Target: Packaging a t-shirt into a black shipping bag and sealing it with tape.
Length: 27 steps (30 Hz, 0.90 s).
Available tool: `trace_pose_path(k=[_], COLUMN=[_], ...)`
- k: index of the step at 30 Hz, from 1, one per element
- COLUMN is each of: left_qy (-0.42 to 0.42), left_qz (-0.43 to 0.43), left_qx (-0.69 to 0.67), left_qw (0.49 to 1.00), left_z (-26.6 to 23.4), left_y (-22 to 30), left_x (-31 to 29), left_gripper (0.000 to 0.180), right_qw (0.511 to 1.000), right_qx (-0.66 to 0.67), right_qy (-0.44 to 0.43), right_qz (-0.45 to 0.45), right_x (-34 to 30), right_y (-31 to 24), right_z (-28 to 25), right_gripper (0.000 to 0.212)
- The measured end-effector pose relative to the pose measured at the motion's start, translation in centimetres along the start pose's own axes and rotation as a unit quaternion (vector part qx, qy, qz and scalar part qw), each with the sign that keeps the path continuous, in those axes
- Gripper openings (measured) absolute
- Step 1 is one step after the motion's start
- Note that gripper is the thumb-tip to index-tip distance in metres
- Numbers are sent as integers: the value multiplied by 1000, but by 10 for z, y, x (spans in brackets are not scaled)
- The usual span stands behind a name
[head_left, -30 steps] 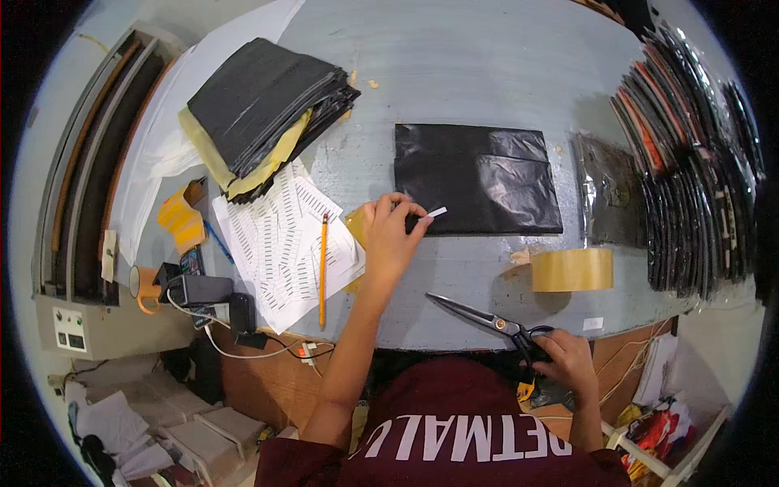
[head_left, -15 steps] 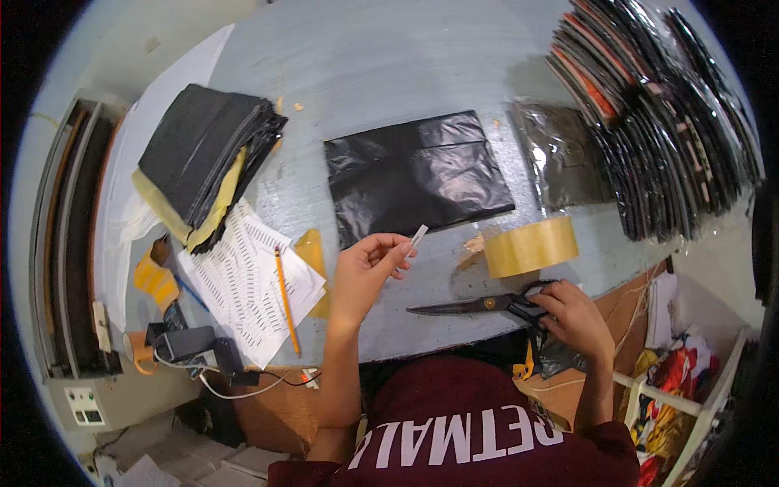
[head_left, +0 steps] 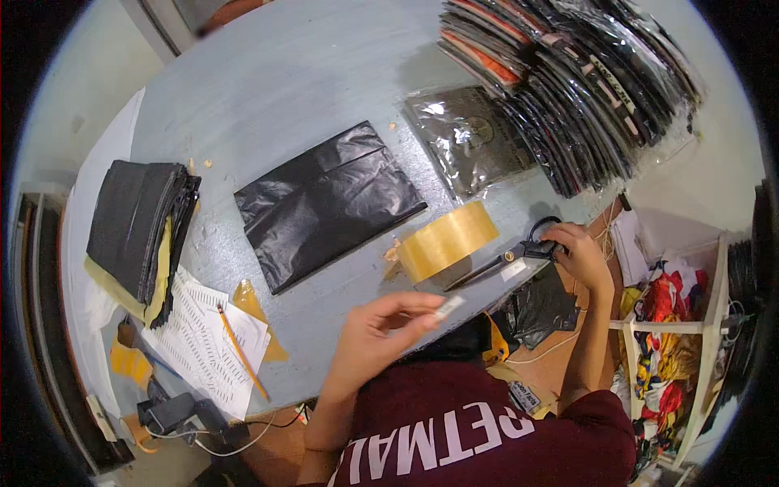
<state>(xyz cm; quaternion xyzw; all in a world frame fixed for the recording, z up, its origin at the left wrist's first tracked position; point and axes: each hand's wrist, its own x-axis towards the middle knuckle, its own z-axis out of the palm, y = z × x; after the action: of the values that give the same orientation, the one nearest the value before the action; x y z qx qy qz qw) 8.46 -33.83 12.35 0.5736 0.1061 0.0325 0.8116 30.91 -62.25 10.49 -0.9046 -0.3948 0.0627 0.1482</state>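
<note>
Between the thumb and fingers of my left hand is a small white paper slip, held in front of the table's near edge. My right hand has its fingers closed at the black handles of the scissors, whose blades lie low over the table edge and point left. Another small white slip shows beside the blades. A roll of yellowish clear tape stands on its edge just beyond the scissors. Farther left, a folded black plastic bag lies flat on the grey table.
Plastic-wrapped dark packets are stacked at the far right, beside one flat clear-wrapped packet. At left sit a pile of black folded bags, printed sheets and a pencil. A shelf of colourful cloth stands right.
The view has turned, shifting the table's things leftward. My left hand has brought its slip away from the black bag, closer to me and the scissors. The second slip now shows by the blades.
</note>
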Motion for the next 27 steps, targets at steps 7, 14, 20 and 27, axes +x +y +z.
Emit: trace_pose_path(k=[7,14,20,27], left_qy=[-107,-48,-39,-50], left_qz=[-114,-151,-127,-155], left_qx=[-45,-167,-165,-187], left_qw=[987,973,977,969], left_z=[44,60,54,53], left_y=[-42,-45,-34,-33], left_x=[20,24,23,22], left_gripper=[24,32,37,39], right_qw=[995,965,912,899], right_qx=[-41,180,309,312], right_qy=[70,179,84,103], right_qz=[66,-64,-254,-288], right_x=[2,4,16,18], right_y=[40,-37,-81,-87], right_z=[-5,-24,-9,-8], right_gripper=[39,25,32,25])
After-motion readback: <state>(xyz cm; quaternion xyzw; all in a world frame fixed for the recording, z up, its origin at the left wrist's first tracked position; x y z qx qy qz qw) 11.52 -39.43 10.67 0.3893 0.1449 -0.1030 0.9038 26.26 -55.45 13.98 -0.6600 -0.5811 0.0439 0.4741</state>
